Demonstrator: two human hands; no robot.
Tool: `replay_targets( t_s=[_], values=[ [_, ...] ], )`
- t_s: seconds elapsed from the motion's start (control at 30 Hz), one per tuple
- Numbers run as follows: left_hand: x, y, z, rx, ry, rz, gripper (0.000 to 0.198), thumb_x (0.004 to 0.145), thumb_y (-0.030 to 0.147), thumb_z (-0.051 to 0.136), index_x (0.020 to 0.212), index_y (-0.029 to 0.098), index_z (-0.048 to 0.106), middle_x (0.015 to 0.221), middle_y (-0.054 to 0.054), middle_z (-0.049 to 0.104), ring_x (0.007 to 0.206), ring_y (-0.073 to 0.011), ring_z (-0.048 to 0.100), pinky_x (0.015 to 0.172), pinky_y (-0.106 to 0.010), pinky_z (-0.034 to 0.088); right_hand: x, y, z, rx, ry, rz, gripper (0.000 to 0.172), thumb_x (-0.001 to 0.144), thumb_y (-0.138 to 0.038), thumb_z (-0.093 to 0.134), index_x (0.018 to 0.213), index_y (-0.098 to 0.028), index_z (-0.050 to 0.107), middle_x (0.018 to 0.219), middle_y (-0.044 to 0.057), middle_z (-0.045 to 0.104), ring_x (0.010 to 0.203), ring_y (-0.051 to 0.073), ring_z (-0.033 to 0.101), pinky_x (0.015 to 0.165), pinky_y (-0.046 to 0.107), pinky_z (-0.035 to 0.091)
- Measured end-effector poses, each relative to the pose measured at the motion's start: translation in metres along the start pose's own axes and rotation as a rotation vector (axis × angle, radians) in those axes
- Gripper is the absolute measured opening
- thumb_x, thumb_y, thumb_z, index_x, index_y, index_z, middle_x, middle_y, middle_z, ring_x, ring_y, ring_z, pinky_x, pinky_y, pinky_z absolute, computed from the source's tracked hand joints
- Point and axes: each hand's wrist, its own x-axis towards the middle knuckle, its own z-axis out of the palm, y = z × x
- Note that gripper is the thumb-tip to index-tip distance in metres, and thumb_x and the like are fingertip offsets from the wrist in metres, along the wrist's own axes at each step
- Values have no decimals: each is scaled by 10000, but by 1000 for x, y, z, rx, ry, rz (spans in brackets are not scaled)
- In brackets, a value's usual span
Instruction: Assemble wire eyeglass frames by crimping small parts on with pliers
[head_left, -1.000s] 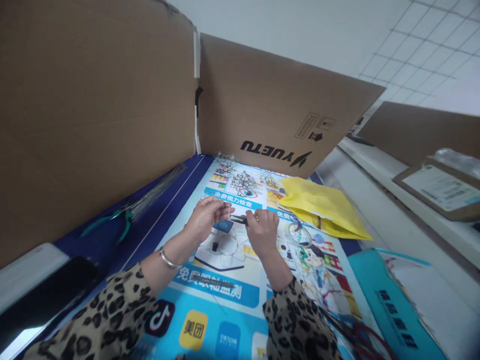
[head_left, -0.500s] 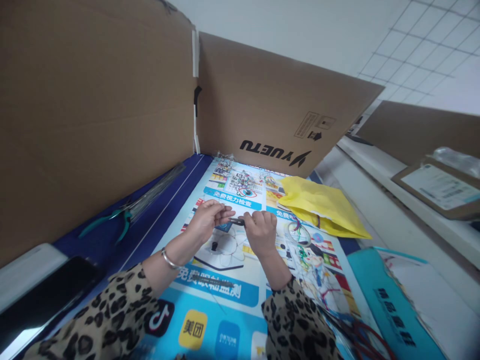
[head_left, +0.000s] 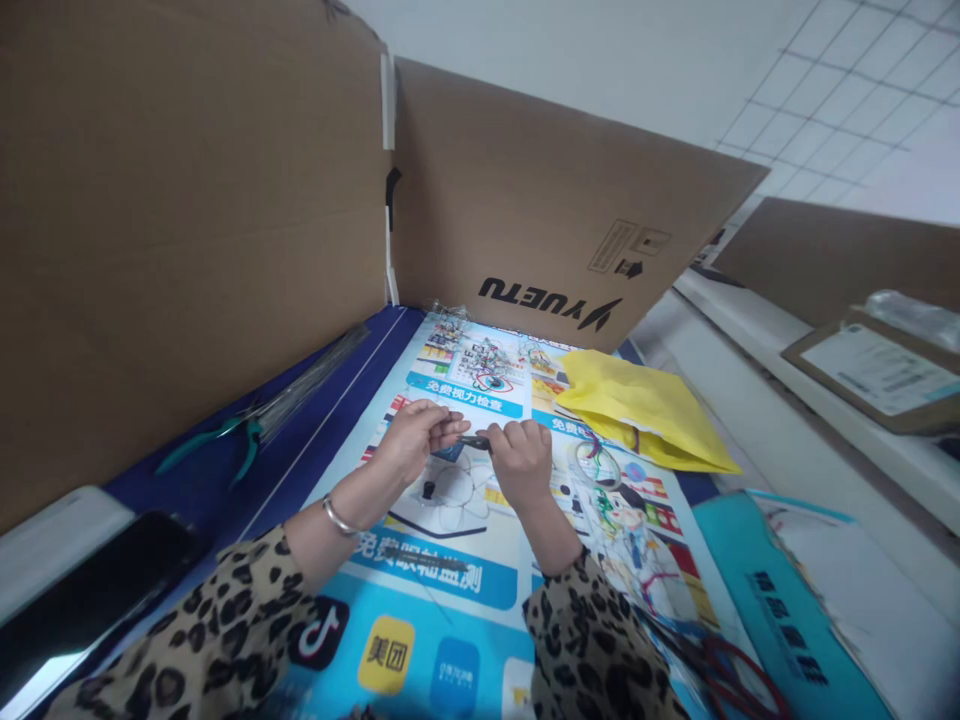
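Observation:
My left hand (head_left: 418, 438), with a silver bangle at the wrist, is closed in a pinch. What lies between its fingertips is too small to make out, perhaps a thin wire. My right hand (head_left: 519, 462) is wrapped round a small dark pointed tool (head_left: 474, 442), whose tip points left and reaches my left fingertips. Its handle is hidden in my fist. Both hands are above a printed poster (head_left: 450, 625). On the poster below them lies a thin dark tool, blurred (head_left: 426, 560).
Teal-handled pliers (head_left: 251, 450) lie beside a bundle of thin wires (head_left: 311, 380) at left. To the right are a yellow pouch (head_left: 645, 405), a clear tape roll (head_left: 598, 467), red-handled scissors (head_left: 739, 680) and a teal box (head_left: 780, 610). Cardboard panels (head_left: 555, 190) stand behind.
Both hands keep nearly the same place and grip. The view has shifted very slightly.

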Motion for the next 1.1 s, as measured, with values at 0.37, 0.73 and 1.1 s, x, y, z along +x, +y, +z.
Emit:
replay_targets(
  t_s=[0.37,0.73,1.1],
  values=[
    [-5,7,0,129,-71,112,162,729,180,604,655,129,469,787,-80,662,719,-200,684,575,-236,519,2,0,0,80,-123,-14,194,847,-248,518,666,-191,557,631,26,521,696,171,418,671,334,235],
    [-8,16,-2,409,-324,151,197,679,215,705,634,117,540,777,-96,674,722,-196,680,628,-257,524,10,8,-12,224,-672,-4,212,808,-406,576,696,-233,624,663,-3,639,592,131,543,530,260,255],
    [0,9,-6,37,-49,100,195,662,171,655,613,132,471,748,-101,680,768,-220,682,637,-264,524,18,2,-23,61,-163,66,139,850,-232,494,835,-195,628,753,58,560,781,202,433,747,353,270]
  ],
)
